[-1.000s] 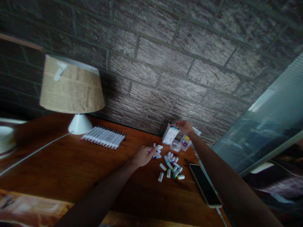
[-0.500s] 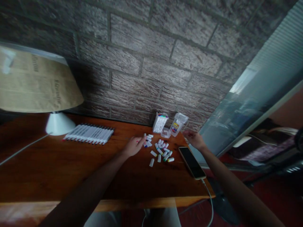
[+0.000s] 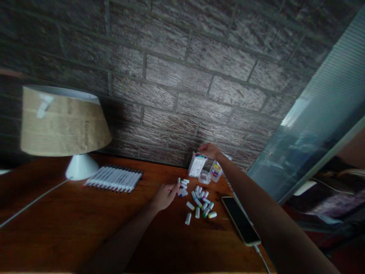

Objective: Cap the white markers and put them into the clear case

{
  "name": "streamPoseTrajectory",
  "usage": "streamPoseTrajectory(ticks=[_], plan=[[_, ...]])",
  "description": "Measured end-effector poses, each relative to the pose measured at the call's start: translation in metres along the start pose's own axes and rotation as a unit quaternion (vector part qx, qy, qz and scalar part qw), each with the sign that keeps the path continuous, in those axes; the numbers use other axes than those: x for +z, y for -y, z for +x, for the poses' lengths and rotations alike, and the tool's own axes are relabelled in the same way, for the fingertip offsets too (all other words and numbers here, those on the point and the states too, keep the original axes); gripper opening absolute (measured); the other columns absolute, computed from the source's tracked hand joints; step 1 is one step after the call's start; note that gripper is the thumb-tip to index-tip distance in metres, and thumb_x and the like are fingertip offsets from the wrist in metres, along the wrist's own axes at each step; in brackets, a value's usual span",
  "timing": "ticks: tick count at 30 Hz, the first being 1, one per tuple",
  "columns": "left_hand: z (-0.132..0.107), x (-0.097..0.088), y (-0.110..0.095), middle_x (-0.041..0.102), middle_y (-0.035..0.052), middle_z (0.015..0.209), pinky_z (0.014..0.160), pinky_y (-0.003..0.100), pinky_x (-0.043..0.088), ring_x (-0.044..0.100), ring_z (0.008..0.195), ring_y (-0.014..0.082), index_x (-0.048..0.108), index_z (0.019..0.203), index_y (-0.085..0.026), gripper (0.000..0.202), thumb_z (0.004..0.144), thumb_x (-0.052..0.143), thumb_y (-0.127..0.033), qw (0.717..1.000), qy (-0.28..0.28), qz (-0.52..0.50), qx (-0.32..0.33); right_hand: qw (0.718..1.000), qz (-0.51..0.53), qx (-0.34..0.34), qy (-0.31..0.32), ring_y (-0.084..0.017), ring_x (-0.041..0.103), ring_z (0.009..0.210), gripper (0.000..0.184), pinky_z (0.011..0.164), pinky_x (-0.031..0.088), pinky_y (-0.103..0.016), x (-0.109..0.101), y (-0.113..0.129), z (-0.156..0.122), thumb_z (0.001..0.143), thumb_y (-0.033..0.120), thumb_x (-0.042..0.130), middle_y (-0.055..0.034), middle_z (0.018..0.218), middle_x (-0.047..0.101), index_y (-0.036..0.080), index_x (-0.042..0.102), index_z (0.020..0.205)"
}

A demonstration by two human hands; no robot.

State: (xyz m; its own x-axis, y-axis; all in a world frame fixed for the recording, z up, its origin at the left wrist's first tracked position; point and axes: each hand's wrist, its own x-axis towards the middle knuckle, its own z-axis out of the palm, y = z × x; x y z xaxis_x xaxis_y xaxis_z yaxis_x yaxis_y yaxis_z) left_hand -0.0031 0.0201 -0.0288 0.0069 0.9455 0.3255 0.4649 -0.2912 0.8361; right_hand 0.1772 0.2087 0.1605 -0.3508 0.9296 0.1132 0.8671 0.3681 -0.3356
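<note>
My left hand [image 3: 167, 196] rests low on the table, fingers stretched out against a small group of white marker caps [image 3: 184, 183]. More loose caps [image 3: 205, 200], some with yellow, green or purple ends, lie scattered to its right. At the back, a white box of markers [image 3: 197, 165] stands upright near the wall, coloured ends showing at its top. Over that top is my right hand [image 3: 210, 150], its fingers bunched down at the marker ends; what they grip is hidden. A clear plastic case [image 3: 216, 171] and a clear lid [image 3: 204, 177] are beside the box.
A row of white markers [image 3: 114, 179] lies side by side at the left, by a lamp [image 3: 81, 167] with a paper-like shade. A phone [image 3: 242, 220] on a cable lies at the table's right edge. The stone wall [image 3: 176, 80] closes off the back.
My right hand has moved left from beyond the clear case to the top of the marker box. My left hand stays by the caps. The view has tilted up.
</note>
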Motion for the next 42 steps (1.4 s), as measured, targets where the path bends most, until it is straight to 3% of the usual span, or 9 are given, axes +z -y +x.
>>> streamPoseTrajectory(ticks=[8, 14, 22, 27, 31, 36, 42], plan=[[0.002, 0.001, -0.003, 0.061, 0.002, 0.06, 0.062, 0.026, 0.041, 0.061, 0.063, 0.0165, 0.067, 0.072, -0.019, 0.068, 0.102, 0.026, -0.065, 1.0, 0.003, 0.01, 0.006, 0.998, 0.02, 0.017, 0.065, -0.01, 0.066, 0.067, 0.016, 0.062, 0.05, -0.017, 0.009, -0.005, 0.009, 0.086, 0.023, 0.073, -0.0039, 0.084, 0.079, 0.014, 0.083, 0.094], [0.002, 0.0, -0.005, 0.06, 0.0022, 0.057, 0.062, 0.026, 0.042, 0.061, 0.062, 0.0173, 0.068, 0.072, -0.019, 0.071, 0.101, 0.025, -0.068, 1.0, 0.009, 0.009, 0.012, 0.995, 0.004, 0.054, 0.083, -0.009, 0.061, 0.059, 0.018, 0.051, 0.043, -0.017, 0.002, 0.006, 0.013, 0.084, 0.016, 0.069, -0.0021, 0.08, 0.078, 0.016, 0.082, 0.096], [0.002, 0.001, -0.006, 0.061, 0.0023, 0.058, 0.063, 0.026, 0.042, 0.062, 0.064, 0.0176, 0.068, 0.073, -0.02, 0.07, 0.101, 0.025, -0.067, 1.0, 0.008, 0.014, 0.007, 0.993, -0.046, 0.06, 0.093, -0.013, 0.069, 0.067, 0.017, 0.057, 0.048, -0.019, -0.002, 0.016, 0.018, 0.085, 0.015, 0.069, -0.0047, 0.085, 0.08, 0.017, 0.084, 0.093], [0.004, 0.002, -0.004, 0.065, 0.0032, 0.063, 0.064, 0.026, 0.042, 0.062, 0.066, 0.0171, 0.067, 0.073, -0.019, 0.071, 0.102, 0.024, -0.067, 1.0, 0.012, 0.017, 0.011, 0.995, -0.053, 0.036, 0.081, -0.013, 0.072, 0.073, 0.024, 0.06, 0.05, -0.017, 0.003, 0.007, 0.021, 0.087, 0.011, 0.068, -0.0048, 0.093, 0.082, 0.018, 0.083, 0.104], [0.003, 0.002, -0.003, 0.066, 0.0036, 0.064, 0.064, 0.026, 0.042, 0.063, 0.066, 0.0175, 0.067, 0.072, -0.019, 0.072, 0.101, 0.024, -0.069, 1.0, 0.009, 0.017, 0.013, 0.995, -0.059, 0.017, 0.074, -0.012, 0.074, 0.08, 0.026, 0.063, 0.049, -0.014, 0.004, -0.001, 0.021, 0.086, 0.007, 0.066, -0.0037, 0.094, 0.082, 0.018, 0.084, 0.1], [0.002, 0.002, -0.004, 0.066, 0.0036, 0.064, 0.064, 0.026, 0.041, 0.063, 0.065, 0.017, 0.068, 0.071, -0.019, 0.071, 0.102, 0.025, -0.067, 1.0, 0.008, 0.016, 0.013, 0.995, -0.061, 0.018, 0.074, -0.013, 0.073, 0.074, 0.021, 0.059, 0.049, -0.016, 0.005, -0.006, 0.02, 0.086, 0.015, 0.069, -0.0032, 0.089, 0.082, 0.018, 0.084, 0.101], [0.003, 0.001, -0.005, 0.063, 0.0032, 0.061, 0.063, 0.027, 0.041, 0.062, 0.065, 0.0175, 0.068, 0.072, -0.019, 0.072, 0.101, 0.024, -0.068, 1.0, 0.012, 0.014, 0.008, 0.997, -0.068, 0.024, 0.026, -0.014, 0.076, 0.087, 0.023, 0.071, 0.052, -0.015, 0.002, -0.003, 0.016, 0.086, 0.015, 0.069, -0.0026, 0.094, 0.082, 0.019, 0.083, 0.104]])
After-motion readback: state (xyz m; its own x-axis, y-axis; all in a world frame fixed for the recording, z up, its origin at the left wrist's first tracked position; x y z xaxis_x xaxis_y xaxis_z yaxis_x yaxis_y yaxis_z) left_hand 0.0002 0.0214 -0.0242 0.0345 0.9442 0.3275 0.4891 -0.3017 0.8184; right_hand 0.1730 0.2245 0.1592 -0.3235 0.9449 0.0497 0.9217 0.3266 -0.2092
